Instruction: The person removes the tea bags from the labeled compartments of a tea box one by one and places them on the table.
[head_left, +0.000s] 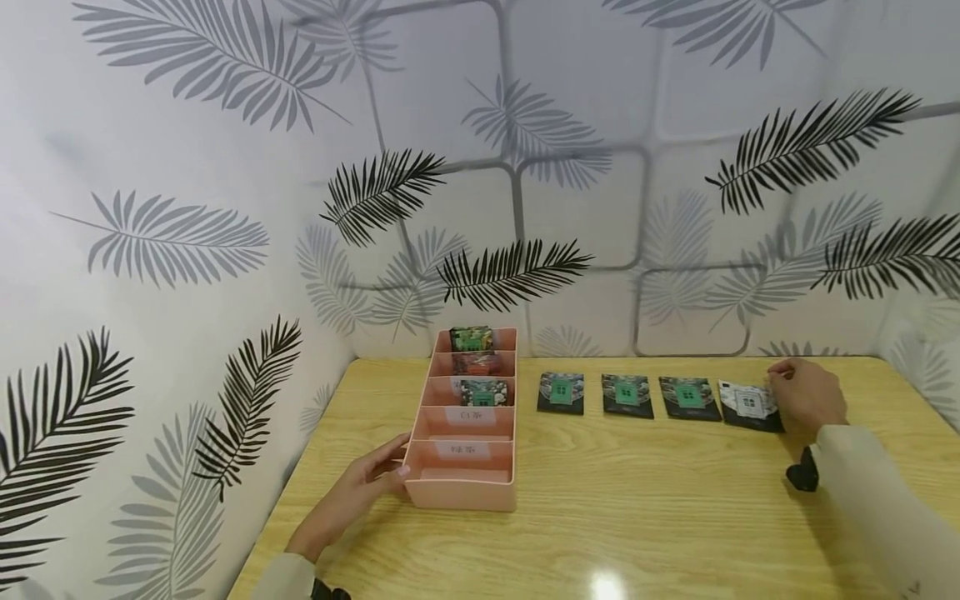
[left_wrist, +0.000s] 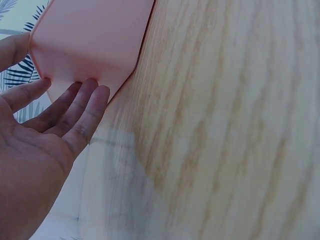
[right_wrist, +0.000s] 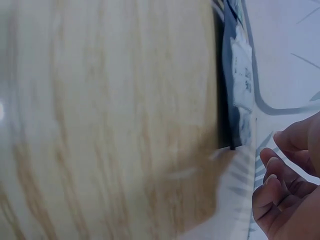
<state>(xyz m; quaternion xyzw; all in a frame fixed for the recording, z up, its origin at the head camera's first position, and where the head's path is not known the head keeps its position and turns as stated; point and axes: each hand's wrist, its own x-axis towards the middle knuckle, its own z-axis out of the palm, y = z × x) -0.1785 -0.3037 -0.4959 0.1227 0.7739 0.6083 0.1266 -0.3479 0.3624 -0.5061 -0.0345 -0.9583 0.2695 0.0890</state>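
Note:
My left hand is at the near left corner of a pink divided box. In the left wrist view its fingertips touch the box's side, fingers extended. My right hand is beside a small dark packet with a bright, glare-whitened face, at the right end of a row. In the right wrist view the fingers are loosely curled with nothing between them, a small gap from the packet. Three similar packets with green labels, such as the leftmost packet, lie to its left.
The box's far compartments hold a green-yellow packet, a reddish packet and a dark green packet. Paper labels mark the dividers. Behind the wooden table stands a leaf-patterned wall.

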